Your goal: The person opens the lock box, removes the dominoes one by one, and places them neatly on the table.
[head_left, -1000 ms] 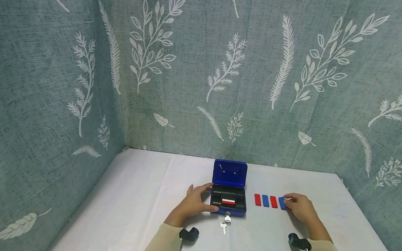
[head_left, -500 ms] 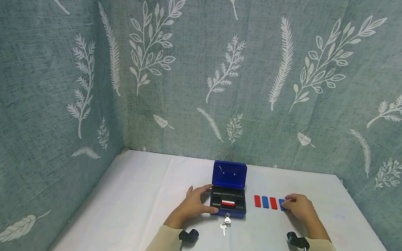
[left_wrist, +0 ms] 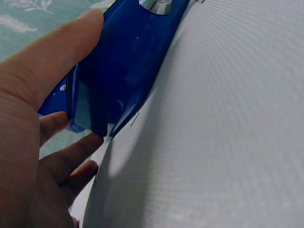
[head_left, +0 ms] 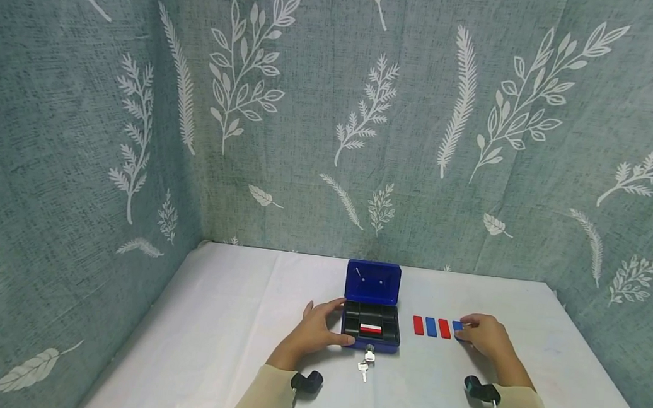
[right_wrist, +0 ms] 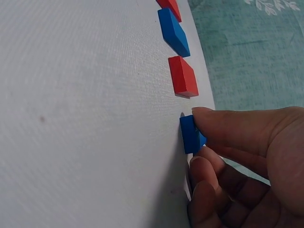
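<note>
A blue metal cash box (head_left: pixel 370 345) stands with its lid (head_left: pixel 373 282) raised, its black compartment tray showing. My left hand (head_left: pixel 313 331) grips the box's left side, thumb at the front corner and a fingertip at the back; in the left wrist view the thumb (left_wrist: pixel 71 45) lies against the blue wall. One red-and-white piece (head_left: pixel 371 328) lies in a front middle compartment. To the right, my right hand (head_left: pixel 486 335) pinches a blue block (right_wrist: pixel 190 135) between thumb and fingers, partly hiding it. It is the rightmost in a row with a red block (right_wrist: pixel 182 77), another blue block (right_wrist: pixel 173 32) and another red block (head_left: pixel 418 325).
Keys (head_left: pixel 364 366) hang from the lock at the box's front. A white cloth covers the table (head_left: pixel 209 335). Patterned green fabric (head_left: pixel 310 114) rises behind it and along both sides. A dark camera mount sits on each wrist.
The blue block under my right hand has turned and shifted slightly, now lying more in line with the row. My left hand and the box have stayed put.
</note>
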The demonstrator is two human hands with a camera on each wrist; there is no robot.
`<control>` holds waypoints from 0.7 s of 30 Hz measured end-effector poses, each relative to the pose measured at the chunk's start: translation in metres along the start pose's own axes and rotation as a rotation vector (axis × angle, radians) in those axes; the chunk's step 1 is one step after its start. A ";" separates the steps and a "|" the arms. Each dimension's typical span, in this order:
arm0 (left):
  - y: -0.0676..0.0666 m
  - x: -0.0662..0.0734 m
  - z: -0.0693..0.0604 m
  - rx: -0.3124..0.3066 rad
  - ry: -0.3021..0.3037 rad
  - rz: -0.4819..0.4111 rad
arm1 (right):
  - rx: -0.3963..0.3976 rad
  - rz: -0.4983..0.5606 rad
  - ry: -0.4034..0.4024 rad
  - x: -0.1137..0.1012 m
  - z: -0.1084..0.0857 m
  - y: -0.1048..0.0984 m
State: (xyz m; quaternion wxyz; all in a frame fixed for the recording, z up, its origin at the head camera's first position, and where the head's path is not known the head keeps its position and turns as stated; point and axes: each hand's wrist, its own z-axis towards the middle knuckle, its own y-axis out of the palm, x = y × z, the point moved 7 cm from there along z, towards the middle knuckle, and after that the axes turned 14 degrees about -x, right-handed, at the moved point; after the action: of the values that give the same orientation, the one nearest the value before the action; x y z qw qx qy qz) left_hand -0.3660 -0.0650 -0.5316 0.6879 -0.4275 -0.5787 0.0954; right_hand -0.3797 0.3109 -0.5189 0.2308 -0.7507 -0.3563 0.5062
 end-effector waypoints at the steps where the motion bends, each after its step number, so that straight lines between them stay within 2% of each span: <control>1: 0.000 0.000 0.000 0.000 0.002 -0.002 | 0.000 0.000 0.002 0.000 0.000 0.000; 9: 0.002 -0.001 0.001 0.000 0.010 0.005 | -0.006 0.007 0.021 0.001 0.000 0.001; 21: 0.001 -0.001 0.000 -0.001 0.007 0.000 | -0.018 0.007 0.003 0.004 0.001 0.002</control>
State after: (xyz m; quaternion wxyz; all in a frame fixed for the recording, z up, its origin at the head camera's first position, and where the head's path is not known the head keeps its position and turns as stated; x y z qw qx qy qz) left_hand -0.3665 -0.0652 -0.5329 0.6897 -0.4284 -0.5762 0.0934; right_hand -0.3795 0.3128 -0.5230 0.2229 -0.7547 -0.3577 0.5028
